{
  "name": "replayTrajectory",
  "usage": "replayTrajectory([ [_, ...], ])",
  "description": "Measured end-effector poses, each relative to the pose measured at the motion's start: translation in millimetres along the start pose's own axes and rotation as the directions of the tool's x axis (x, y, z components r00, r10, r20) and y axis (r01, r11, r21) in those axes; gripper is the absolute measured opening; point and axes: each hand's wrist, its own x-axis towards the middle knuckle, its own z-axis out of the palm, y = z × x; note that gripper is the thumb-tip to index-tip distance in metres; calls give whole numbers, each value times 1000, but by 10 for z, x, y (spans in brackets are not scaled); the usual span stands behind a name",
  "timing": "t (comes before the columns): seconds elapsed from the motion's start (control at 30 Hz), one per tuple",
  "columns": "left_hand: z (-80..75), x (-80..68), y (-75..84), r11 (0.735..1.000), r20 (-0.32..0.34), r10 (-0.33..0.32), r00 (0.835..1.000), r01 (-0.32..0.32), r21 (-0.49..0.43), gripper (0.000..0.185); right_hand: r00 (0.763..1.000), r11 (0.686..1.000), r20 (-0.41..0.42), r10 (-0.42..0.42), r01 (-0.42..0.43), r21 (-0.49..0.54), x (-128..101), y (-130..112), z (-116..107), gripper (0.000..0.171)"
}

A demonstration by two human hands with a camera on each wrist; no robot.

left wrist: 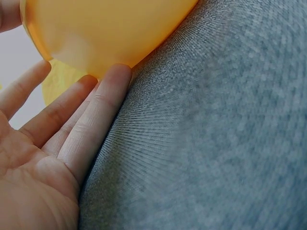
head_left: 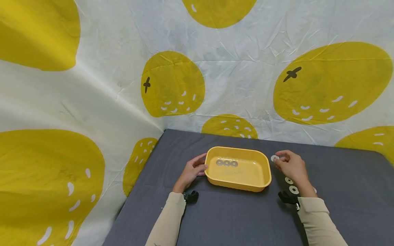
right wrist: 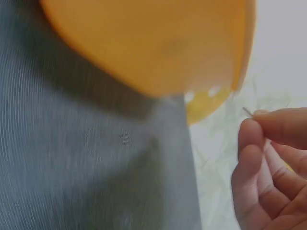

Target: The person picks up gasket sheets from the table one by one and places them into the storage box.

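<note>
My right hand [head_left: 290, 167] pinches a flat metal washer [head_left: 273, 158] between thumb and fingertips, just beyond the right end of a yellow plastic tray [head_left: 237, 184]. In the right wrist view the washer [right wrist: 247, 111] shows edge-on, raised near the height of the tray's rim. Three washers [head_left: 226, 163] lie in a row inside the tray, toward its back left. At the tray's left end, my left hand [head_left: 190, 172] touches the wall with extended fingers [left wrist: 93, 122]; its thumb rests by the rim.
More washers [head_left: 293, 190] lie on the dark grey cloth [head_left: 234, 218] beneath and beside my right wrist. A white curtain with yellow fruit print [head_left: 227, 85] hangs behind and to the left of the table. Each wrist wears a black camera [head_left: 191, 197].
</note>
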Motion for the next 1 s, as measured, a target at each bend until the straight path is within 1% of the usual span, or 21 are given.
replayTrajectory([
  [0.2,-4,3,0,1000,5,7,1000,-7,-6,55,1000,994,-25,-3,5,105,-65,-249,93,36],
  [0.33,-9,4,-7,1000,5,6,1000,-6,-5,55,999,990,-23,-41,44,132,-82,-347,179,34],
  [0.53,-13,0,-30,1000,11,15,1000,-15,-4,56,995,981,4,-98,96,168,-96,-441,310,32],
  [0.7,-13,-2,-38,1000,11,19,1000,-19,-4,57,992,978,8,-124,121,168,-86,-515,424,30],
  [1.0,-15,9,-44,1000,5,21,1000,-21,1,57,986,977,4,-169,167,135,-63,-590,613,28],
])
